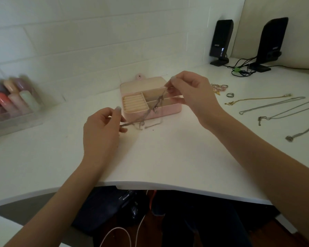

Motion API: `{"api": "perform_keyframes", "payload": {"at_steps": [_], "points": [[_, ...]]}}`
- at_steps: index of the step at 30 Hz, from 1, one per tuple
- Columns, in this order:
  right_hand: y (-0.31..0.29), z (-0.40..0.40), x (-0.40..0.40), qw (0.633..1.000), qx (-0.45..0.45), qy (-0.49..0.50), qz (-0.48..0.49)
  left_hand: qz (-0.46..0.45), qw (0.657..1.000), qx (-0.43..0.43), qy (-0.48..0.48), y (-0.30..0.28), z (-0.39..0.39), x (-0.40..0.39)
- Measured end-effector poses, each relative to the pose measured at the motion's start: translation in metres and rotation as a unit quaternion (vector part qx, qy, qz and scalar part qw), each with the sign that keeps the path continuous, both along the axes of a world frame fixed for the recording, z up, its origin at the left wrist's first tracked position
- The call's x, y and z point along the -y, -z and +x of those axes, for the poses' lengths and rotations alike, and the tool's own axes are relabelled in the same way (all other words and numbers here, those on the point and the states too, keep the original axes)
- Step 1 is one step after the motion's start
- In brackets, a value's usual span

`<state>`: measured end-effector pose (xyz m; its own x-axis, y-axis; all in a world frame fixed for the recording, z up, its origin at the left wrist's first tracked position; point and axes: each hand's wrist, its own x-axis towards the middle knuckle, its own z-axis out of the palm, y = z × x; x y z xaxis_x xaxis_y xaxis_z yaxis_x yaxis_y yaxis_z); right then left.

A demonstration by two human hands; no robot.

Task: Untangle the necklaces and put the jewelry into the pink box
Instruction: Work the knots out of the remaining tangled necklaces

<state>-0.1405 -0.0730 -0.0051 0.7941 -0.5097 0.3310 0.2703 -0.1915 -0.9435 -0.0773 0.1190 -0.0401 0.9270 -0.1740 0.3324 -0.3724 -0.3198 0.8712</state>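
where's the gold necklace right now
In the head view the gold necklace lies stretched out on the white desk, right of the pink box, just beyond the silver chains and near the rings.

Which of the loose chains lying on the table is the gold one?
The gold chain is the one lying farthest back, nearest the rings. The other loose chains in front of it are silver-grey.
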Motion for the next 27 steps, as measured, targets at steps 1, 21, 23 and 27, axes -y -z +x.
{"api": "perform_keyframes", "payload": {"at_steps": [1,21,23,27], "points": [[0.000,0.000,-0.002,1.000,0.004,-0.008,-0.021,0.024,0.998,0.046,-0.018,0.001,-0.001,0.000],[0.001,0.000,-0.002,0.996,-0.041,-0.074,0.010,-0.071,0.977,-0.047,0.196,-0.007,-0.006,0.039],[-0.001,-0.001,-0.003,0.990,-0.039,-0.105,0.089,-0.080,0.977,-0.055,0.189,-0.007,-0.006,0.041],[-0.005,-0.002,-0.002,0.960,-0.046,-0.155,0.231,-0.094,0.973,-0.070,0.201,-0.009,-0.005,0.043]]}}
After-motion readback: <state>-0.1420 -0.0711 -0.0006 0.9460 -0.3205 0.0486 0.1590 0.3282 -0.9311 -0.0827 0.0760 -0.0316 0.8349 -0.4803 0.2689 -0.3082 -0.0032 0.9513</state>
